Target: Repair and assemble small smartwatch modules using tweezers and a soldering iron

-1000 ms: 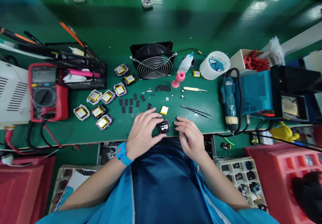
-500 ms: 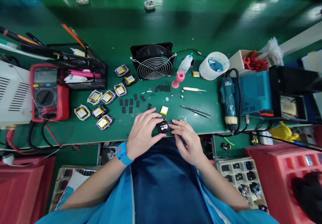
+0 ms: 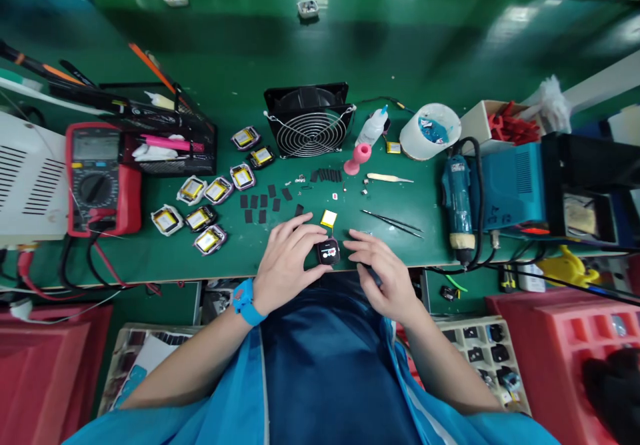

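Observation:
A small dark smartwatch body [image 3: 328,251] with a lit screen lies at the front edge of the green bench. My left hand [image 3: 286,257] holds it from the left, thumb below and fingers above. Just beyond it sits a yellow-edged battery [image 3: 329,218], apparently connected to the watch. To the right, my right hand [image 3: 386,273] hovers apart from the watch, fingers spread and bent, with no object visible in them. Black tweezers [image 3: 393,223] lie beyond that hand. Several small black pads [image 3: 263,201] are laid out past my left hand.
Several opened watch cases [image 3: 201,217] stand at left, near a red multimeter [image 3: 93,181]. A fan [image 3: 310,125] is at the back, with a pink stand [image 3: 357,159], a bottle [image 3: 371,128] and a white tub [image 3: 410,135] beside it. An electric screwdriver [image 3: 457,198] lies at right.
My right hand has drawn away from the watch, a little to the right. My left hand stays on the watch. The screen picture looks slightly different, and the whole view has shifted a bit.

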Demonstrator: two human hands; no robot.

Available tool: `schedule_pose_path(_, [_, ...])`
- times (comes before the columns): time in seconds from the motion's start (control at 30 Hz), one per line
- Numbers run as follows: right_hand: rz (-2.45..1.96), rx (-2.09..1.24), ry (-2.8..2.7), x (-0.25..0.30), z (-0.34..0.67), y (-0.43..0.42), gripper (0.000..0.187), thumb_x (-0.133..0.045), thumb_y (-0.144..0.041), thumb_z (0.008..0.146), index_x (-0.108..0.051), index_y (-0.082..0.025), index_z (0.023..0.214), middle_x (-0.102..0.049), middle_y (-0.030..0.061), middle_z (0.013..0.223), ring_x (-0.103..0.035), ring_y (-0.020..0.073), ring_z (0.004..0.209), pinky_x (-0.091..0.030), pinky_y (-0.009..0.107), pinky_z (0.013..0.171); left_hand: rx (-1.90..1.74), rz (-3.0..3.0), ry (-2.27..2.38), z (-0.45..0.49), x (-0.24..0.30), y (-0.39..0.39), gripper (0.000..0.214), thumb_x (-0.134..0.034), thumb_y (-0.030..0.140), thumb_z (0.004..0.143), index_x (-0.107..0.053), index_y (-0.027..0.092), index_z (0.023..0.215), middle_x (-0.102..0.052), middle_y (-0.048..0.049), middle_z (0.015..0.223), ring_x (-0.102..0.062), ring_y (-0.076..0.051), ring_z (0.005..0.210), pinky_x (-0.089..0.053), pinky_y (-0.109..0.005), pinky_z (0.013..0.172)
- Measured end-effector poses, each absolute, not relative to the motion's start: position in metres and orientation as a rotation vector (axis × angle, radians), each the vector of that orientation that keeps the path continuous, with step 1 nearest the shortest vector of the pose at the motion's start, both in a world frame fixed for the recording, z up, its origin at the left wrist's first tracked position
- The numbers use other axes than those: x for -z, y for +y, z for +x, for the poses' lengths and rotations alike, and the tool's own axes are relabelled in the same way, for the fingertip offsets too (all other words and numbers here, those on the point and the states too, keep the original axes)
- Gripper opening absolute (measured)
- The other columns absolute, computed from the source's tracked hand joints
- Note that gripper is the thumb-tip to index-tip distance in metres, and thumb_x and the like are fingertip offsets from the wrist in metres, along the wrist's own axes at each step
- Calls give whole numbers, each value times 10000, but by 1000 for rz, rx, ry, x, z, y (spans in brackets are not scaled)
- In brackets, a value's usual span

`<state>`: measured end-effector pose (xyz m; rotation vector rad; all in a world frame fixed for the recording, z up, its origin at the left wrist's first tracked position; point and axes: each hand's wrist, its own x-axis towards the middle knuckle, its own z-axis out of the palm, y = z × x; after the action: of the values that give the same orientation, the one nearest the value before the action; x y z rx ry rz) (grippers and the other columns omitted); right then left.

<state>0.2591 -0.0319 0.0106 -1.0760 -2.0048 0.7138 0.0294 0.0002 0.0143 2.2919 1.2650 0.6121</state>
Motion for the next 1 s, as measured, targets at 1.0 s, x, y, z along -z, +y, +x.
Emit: schedule_pose_path(1.0, [-922,-778,-2162,-16,264,-29,346,-443,24,875,-654,-209,1019,-768,69,1237,-506,311,1457,-563,562,1066,-612,2281,1258,29,-13,0,442,-852,273,808,-640,196,1188,-721,-70,1260,-533,-327,1374,-431,-498,1103])
